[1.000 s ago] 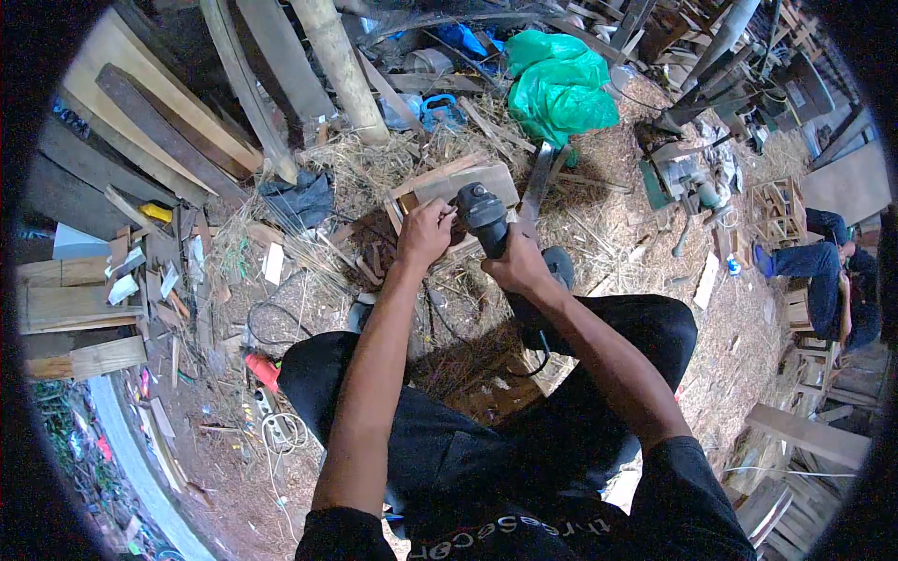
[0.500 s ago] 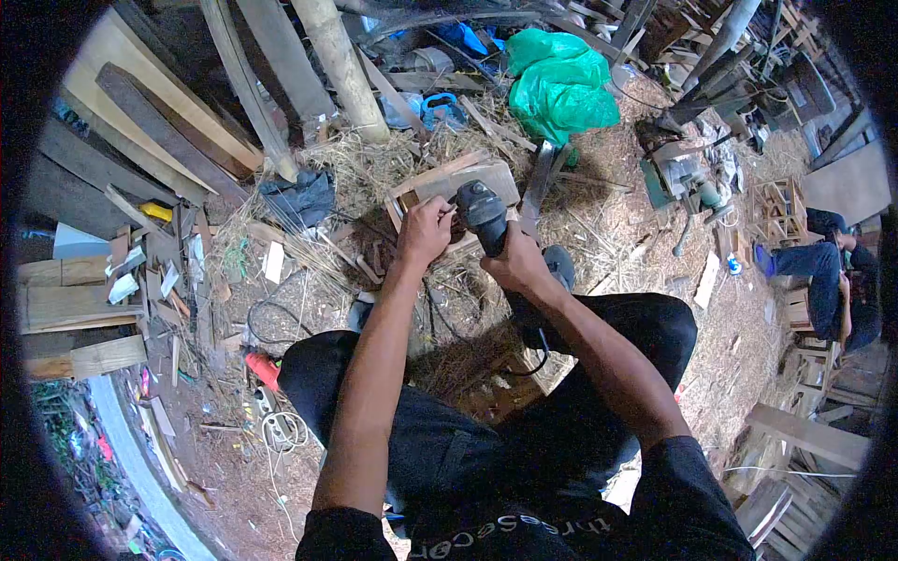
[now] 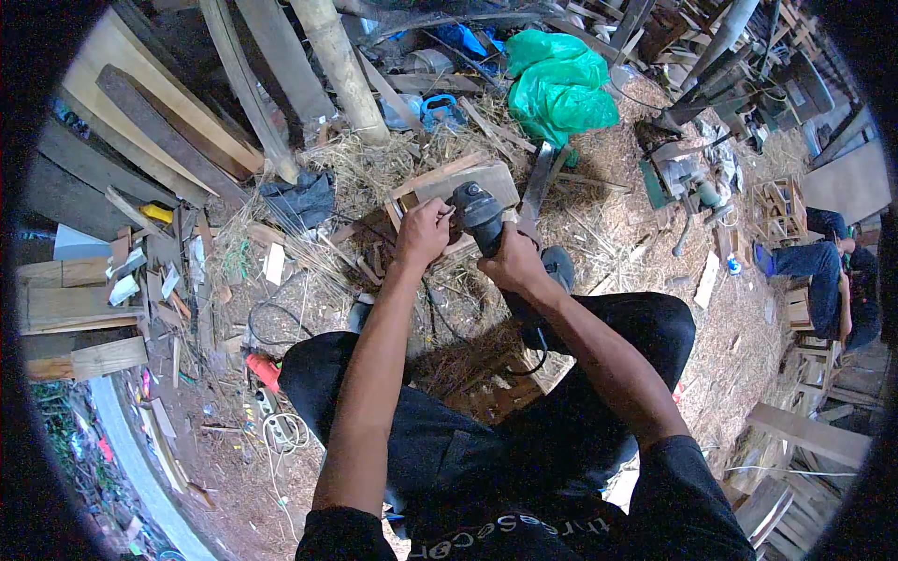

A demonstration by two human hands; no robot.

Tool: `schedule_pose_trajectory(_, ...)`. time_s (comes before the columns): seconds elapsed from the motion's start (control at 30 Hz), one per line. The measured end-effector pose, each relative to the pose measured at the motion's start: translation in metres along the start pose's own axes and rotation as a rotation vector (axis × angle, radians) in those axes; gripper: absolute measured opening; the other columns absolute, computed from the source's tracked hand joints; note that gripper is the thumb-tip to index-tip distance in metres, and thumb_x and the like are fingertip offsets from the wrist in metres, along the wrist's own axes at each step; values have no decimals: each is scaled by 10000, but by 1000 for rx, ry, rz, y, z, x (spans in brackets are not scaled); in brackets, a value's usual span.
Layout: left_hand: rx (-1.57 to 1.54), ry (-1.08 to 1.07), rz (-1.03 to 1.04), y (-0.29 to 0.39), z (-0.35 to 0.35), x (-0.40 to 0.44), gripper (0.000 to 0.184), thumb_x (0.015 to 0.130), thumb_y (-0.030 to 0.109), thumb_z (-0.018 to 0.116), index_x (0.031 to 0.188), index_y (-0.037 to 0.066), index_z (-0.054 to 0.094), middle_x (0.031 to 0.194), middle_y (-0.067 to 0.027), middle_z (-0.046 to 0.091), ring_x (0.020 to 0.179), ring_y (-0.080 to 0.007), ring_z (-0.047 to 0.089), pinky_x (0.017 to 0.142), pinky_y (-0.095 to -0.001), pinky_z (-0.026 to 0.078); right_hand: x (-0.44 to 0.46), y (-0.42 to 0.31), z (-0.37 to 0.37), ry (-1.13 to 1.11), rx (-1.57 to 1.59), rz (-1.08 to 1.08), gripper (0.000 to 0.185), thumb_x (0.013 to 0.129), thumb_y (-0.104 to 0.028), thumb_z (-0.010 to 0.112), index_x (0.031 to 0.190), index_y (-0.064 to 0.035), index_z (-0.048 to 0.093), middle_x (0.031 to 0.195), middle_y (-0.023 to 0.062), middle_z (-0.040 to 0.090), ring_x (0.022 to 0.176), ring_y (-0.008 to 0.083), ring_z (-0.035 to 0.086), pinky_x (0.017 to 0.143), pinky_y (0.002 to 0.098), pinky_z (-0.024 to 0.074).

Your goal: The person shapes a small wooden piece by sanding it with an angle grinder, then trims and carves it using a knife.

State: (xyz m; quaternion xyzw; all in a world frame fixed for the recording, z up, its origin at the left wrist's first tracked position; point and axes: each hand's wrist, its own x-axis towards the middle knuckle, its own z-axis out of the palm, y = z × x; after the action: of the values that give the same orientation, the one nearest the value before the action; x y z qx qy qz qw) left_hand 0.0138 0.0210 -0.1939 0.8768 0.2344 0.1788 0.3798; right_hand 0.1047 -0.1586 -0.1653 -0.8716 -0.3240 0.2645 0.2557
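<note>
Over littered ground (image 3: 725, 374), a power tool (image 3: 479, 208) fills the right hand (image 3: 516, 264).

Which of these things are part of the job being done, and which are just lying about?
Seemingly in the job:
dark power tool, held by the right hand
small piece, pinched by the left hand

Seemingly lying about:
green plastic
yellow object
leaning boards
</note>
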Motion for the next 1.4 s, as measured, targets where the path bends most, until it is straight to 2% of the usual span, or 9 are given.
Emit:
schedule_pose_trajectory(0.1, 21, 11, 35, -3, 2, -1, 136, 803, 42, 628, 937, 17, 635, 860, -192, 671, 776, -339, 678, 690, -422, 532, 0, -2, 0, 25, 6, -1, 612, 678, -252, 796, 1066, 81, 459, 918, 297, 650, 888, 476, 636, 781, 507, 522)
schedule_pose_trajectory(0.3, 9, 17, 30, -8, 1, -3, 118, 813, 59, 618, 920, 11, 627, 899, -202, 665, 862, -393, 643, 748, -458, 506, -2, -8, -6, -20, 25, 17, 623, 685, -264, 795, 1078, 83, 458, 925, 308, 648, 895, 470, 641, 796, 507, 524)
schedule_pose_trajectory(0.63, 22, 61, 66, -11, 6, -5, 125, 823, 100, 668, 900, 13, 621, 875, -180, 666, 817, -366, 654, 710, -434, 511, 7, -3, -6, 92, -18, 54, 617, 682, -261, 788, 1076, 76, 454, 965, 309, 639, 926, 478, 629, 809, 507, 519)
schedule_pose_trajectory(0.73, 28, 86, 73, -20, 7, -5, 146, 820, 109, 705, 885, 7, 624, 864, -172, 669, 779, -335, 673, 669, -399, 527, 8, 1, -22, 81, 12, 72, 638, 674, -264, 792, 1090, 75, 448, 994, 312, 623, 936, 482, 616, 813, 515, 513)
schedule_pose_trajectory(0.77, 29, 79, 51, -23, 8, -5, 153, 819, 116, 711, 886, 7, 627, 867, -172, 670, 789, -334, 673, 673, -399, 527, 13, 16, -16, 171, 20, -31, 636, 665, -272, 802, 1085, 65, 463, 1037, 316, 600, 930, 479, 608, 819, 524, 506)
schedule_pose_trajectory(0.87, 14, 47, 25, -16, 4, -5, 145, 823, 116, 705, 890, 11, 633, 878, -171, 672, 801, -332, 673, 678, -403, 527, 3, -2, -34, 75, 52, 84, 634, 664, -274, 806, 1083, 60, 467, 1088, 322, 575, 969, 471, 598, 830, 525, 501)
schedule_pose_trajectory(0.97, 47, 41, 48, -7, 3, -6, 123, 832, 102, 684, 899, 13, 631, 884, -170, 672, 795, -333, 674, 678, -411, 529, 5, 5, -21, 114, -71, 31, 638, 661, -273, 809, 1077, 64, 462, 1023, 320, 608, 940, 478, 615, 801, 528, 510)
schedule_pose_trajectory(1.1, 31, 35, 22, -5, 5, -6, 92, 837, 95, 641, 896, 28, 617, 861, -185, 659, 815, -378, 644, 718, -454, 500, 8, 17, 0, 65, 19, -88, 626, 683, -262, 773, 1088, 75, 436, 869, 319, 647, 841, 494, 640, 733, 531, 526)
schedule_pose_trajectory(1.4, 11, 56, 120, -7, 8, -6, 120, 825, 61, 610, 940, 27, 605, 892, -200, 652, 862, -408, 628, 748, -472, 501, 3, 6, 0, 27, -28, -41, 604, 700, -251, 746, 1096, 78, 431, 962, 338, 635, 904, 500, 627, 802, 529, 517)
